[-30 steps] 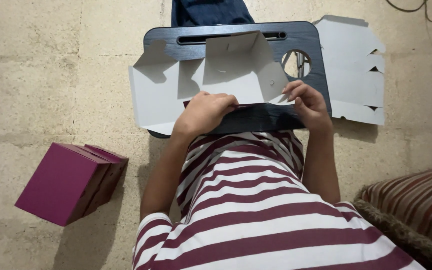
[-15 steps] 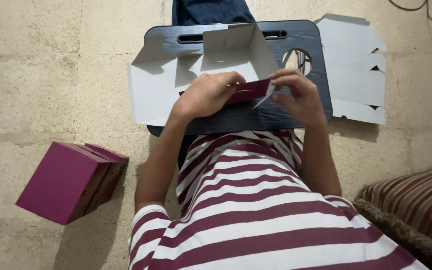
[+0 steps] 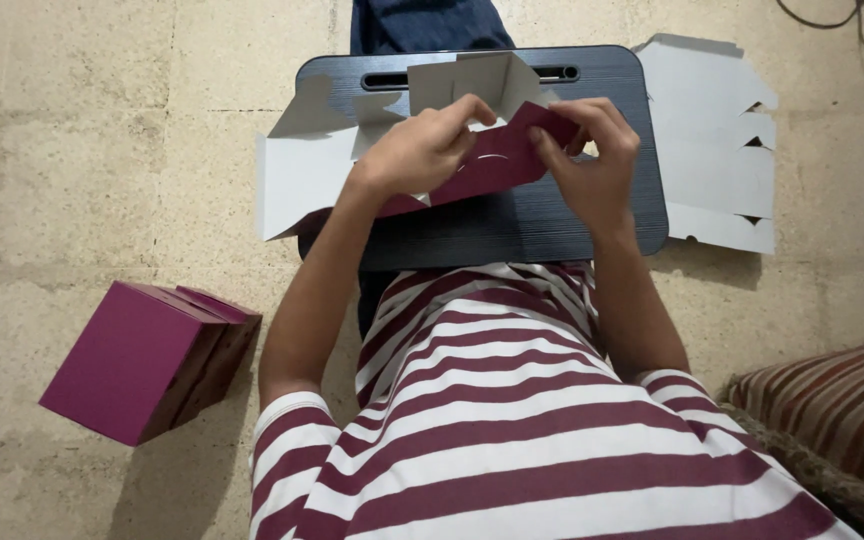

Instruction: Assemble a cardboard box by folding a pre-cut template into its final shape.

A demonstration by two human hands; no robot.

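Cardboard box blank (image 3: 472,165), white on 1 face and magenta on the other, sits over the dark lap tray (image 3: 482,225) on the person's knees, partly folded, with 1 white panel hanging off the tray's left edge. The left hand (image 3: 417,150) grips a magenta flap from above, fingers curled and closed on the card. The right hand (image 3: 592,160) pinches the same flap at its right end, thumb and fingers pressed together on the edge. Both hands are close, nearly touching across the fold.

To fold this well, I judge that each crease should be bent along its scored line with the thumbs pressing near the fold, not at the flap's tip, so the card does not buckle. Resting the blank flat on the tray gives the crease something firm to work against.

A second flat white blank (image 3: 717,150) lies on the floor just right of the tray. 1 finished magenta box (image 3: 142,360) rests on the floor, well apart to the left. A striped cushion (image 3: 842,420) shows at lower right.
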